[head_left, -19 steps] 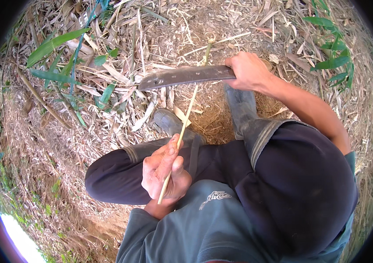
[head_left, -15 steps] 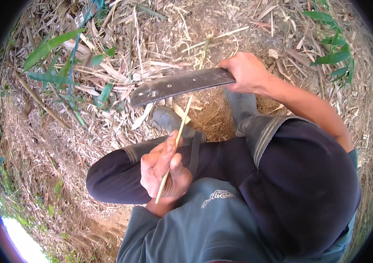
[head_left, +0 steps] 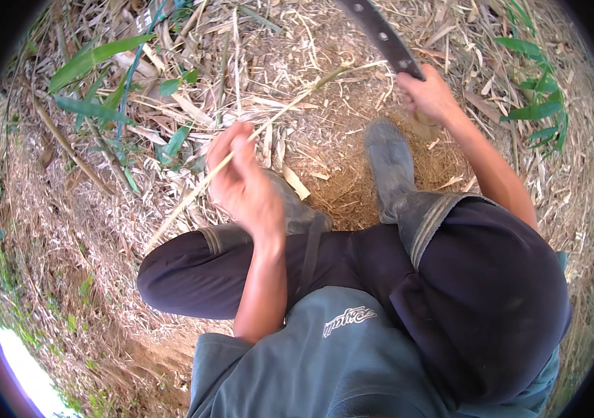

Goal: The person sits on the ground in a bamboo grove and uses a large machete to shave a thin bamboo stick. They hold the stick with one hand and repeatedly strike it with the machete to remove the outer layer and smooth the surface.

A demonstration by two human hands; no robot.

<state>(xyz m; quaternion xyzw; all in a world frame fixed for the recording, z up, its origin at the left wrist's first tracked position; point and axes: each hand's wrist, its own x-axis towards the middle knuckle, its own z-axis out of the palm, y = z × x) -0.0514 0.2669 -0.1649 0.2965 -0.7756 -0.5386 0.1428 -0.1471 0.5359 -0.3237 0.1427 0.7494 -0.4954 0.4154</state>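
My left hand (head_left: 247,188) is closed on a thin, pale stick (head_left: 290,106), which looks like a split length of bamboo. The stick slants across from beside my left knee up to the far right, and its far end is darker and greenish. My right hand (head_left: 431,97) grips a machete by its handle, which my fingers mostly hide. The dark, broad blade (head_left: 384,36), with several holes along it, points up and away to the left, and its tip runs out of view. Blade and stick are apart.
Dry shavings and bamboo leaves (head_left: 192,108) litter the ground. Leafy green shoots (head_left: 537,83) stand at the far right, with more long green leaves (head_left: 95,63) at the far left. My rubber boots (head_left: 389,164) and bent knees are below my hands.
The machete has swung from lying across the stick to up and right, off it. My left hand has moved forward and left, tilting the stick flatter toward the left.
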